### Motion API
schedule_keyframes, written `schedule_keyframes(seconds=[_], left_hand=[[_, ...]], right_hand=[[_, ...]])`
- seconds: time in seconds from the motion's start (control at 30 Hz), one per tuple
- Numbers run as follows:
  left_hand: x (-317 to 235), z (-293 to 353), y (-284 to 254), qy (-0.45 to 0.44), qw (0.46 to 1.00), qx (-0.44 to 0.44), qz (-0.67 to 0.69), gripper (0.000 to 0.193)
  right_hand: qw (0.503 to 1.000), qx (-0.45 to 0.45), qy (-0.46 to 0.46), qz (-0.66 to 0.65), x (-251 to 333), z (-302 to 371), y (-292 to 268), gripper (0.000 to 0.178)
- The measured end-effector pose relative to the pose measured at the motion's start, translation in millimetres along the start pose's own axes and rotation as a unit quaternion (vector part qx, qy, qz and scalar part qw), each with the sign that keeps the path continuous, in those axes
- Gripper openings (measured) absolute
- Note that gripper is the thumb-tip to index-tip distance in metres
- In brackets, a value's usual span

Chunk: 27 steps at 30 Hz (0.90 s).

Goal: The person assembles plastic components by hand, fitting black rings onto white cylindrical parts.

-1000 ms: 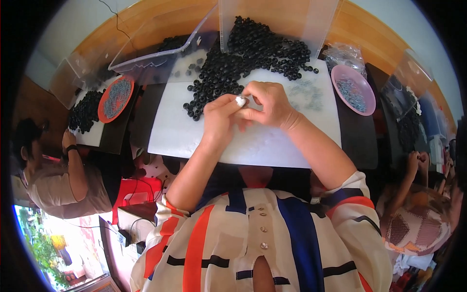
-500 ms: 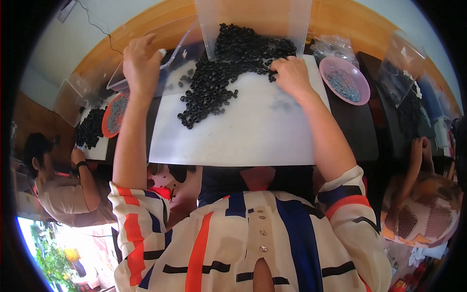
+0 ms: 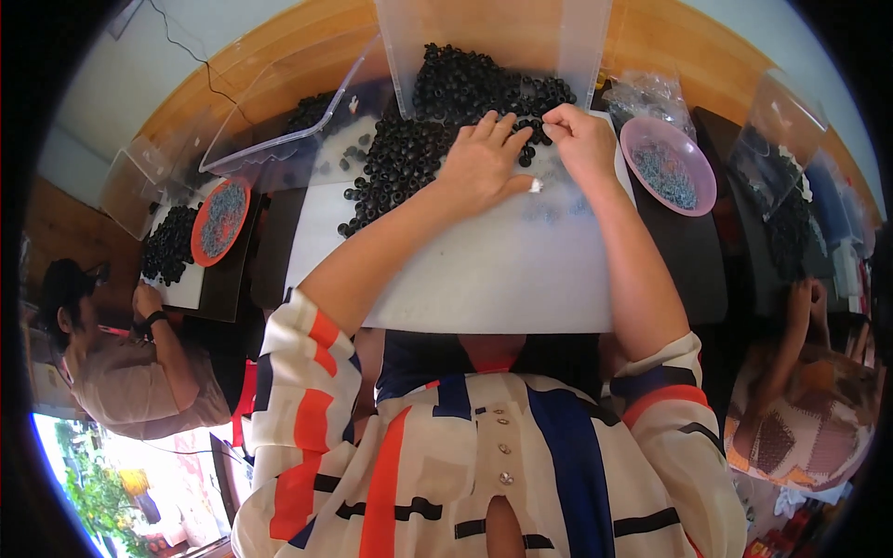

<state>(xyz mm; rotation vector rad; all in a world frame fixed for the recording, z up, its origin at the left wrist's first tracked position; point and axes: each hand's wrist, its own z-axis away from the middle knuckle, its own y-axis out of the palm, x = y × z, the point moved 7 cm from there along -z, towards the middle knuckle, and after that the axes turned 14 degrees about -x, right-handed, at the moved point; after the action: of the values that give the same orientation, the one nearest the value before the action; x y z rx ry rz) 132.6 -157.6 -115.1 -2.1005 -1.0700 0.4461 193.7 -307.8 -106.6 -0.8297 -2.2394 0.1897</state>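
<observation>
Small black ring-shaped pieces [image 3: 400,153] lie heaped on a white board [image 3: 465,279] and spill from a clear plastic bin [image 3: 405,56] lying on its side. Over the right part of the heap, my left hand [image 3: 484,163] is palm down with fingers stretched, a white wrapping on its thumb tip. Close beside it, my right hand [image 3: 584,144] has its fingertips pinched together at the heap's edge. Whatever those fingertips hold is too small to make out. A few black pieces lie between my two hands.
A pink bowl [image 3: 702,191] of small silvery pieces stands right of the board, beside crumpled clear plastic bags [image 3: 651,98]. Left are a clear bin [image 3: 270,153] and an orange bowl [image 3: 197,232] of silvery pieces. Two other people [image 3: 139,372] sit at either side.
My left hand has come from above the clear bin at left, over to the right of the heap. My right hand has shifted slightly right, still at the pieces.
</observation>
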Motion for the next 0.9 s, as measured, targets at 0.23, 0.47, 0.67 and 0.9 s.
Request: schedule_keyframes(seconds=[0.23,0.47,0.67,0.9], left_hand=[[-10.7,5.9,13.4,0.027,0.998,0.059,-0.016,0.061],[-8.4,36.3,-17.4,0.028,0.998,0.045,-0.018,0.058],[-15.5,57.8,-45.1,0.036,0.993,0.112,-0.031,0.06],[-43.3,81.7,-74.1,0.011,0.995,0.092,0.022,0.056]], right_hand=[[0.998,0.019,0.064,-0.007,-13.5,-1.6,-1.4,0.009],[0.994,0.04,0.096,-0.023,-12.7,0.6,3.7,0.009],[0.993,0.054,0.097,-0.039,-7.9,1.8,6.7,0.01],[0.988,0.143,0.05,-0.024,7.5,13.3,16.6,0.009]])
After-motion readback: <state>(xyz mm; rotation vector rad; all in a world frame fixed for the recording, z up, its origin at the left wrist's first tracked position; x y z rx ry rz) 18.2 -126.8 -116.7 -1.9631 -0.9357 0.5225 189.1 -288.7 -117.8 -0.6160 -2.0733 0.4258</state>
